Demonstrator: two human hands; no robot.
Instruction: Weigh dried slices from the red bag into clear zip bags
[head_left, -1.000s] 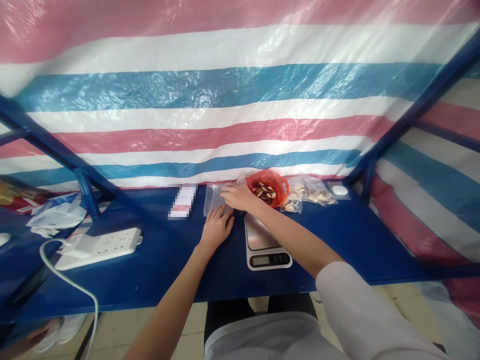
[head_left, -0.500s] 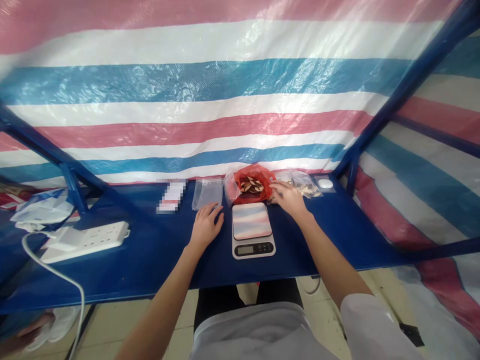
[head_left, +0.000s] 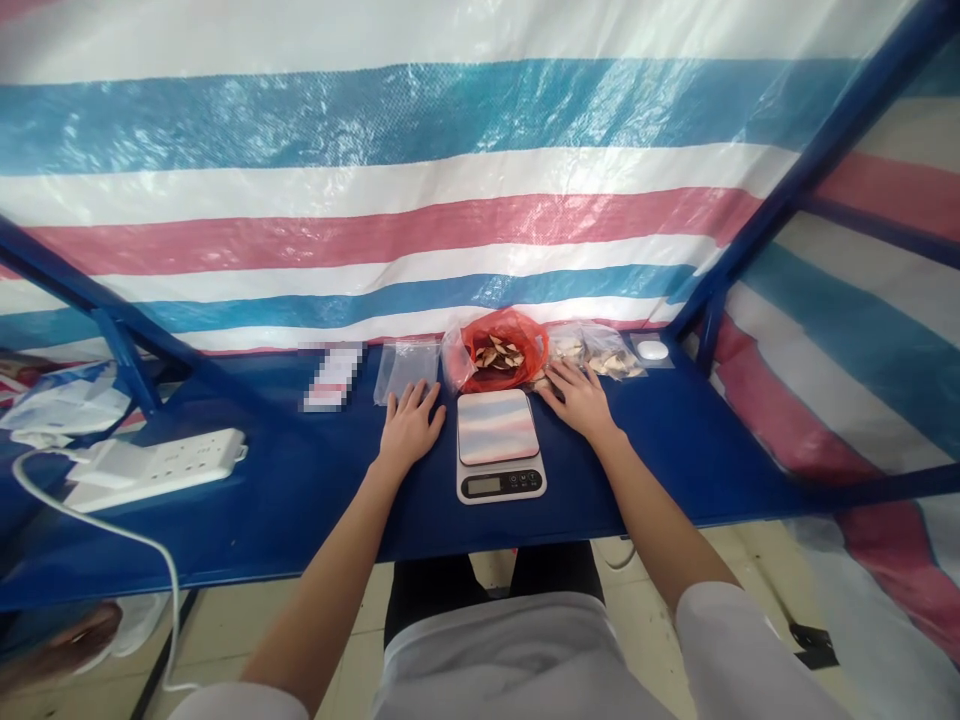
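Note:
My left hand lies flat on the blue table, fingers spread, its fingertips at the near edge of some clear plastic bags. To the right of the scale, my right hand rests with fingers apart, close to clear bags of dried slices. Between the hands sits a white kitchen scale with nothing on its plate; its display shows no readable figure. Just behind it stands an open red plastic bag with brown and cream dried slices inside.
A white power strip with a cable lies on the left of the table. A blurred-out card is at the back. At the back right is a white round object. Striped sheeting and blue frame bars enclose the table.
My right hand has come away from the red bag's right rim and down onto the table, its fingers spreading. My left hand's fingers have spread. The view has tilted slightly.

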